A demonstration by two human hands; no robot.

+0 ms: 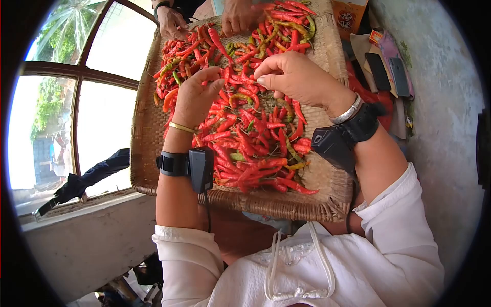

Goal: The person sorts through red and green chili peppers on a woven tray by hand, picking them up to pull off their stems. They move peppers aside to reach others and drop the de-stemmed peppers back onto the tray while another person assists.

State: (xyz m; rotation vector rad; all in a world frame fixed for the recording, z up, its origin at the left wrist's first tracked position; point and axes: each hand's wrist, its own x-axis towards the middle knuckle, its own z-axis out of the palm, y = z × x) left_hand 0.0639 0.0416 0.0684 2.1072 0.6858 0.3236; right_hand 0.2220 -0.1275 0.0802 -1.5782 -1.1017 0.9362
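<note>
Pointing many ways, red peppers (244, 139) lie, long axes crossing.

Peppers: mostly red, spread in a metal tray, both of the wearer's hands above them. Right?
One thing's off: the tray isn't metal; the head view shows it's woven. The rest holds: the peppers are mostly red and spread in it, with the left hand and right hand above them.
</note>
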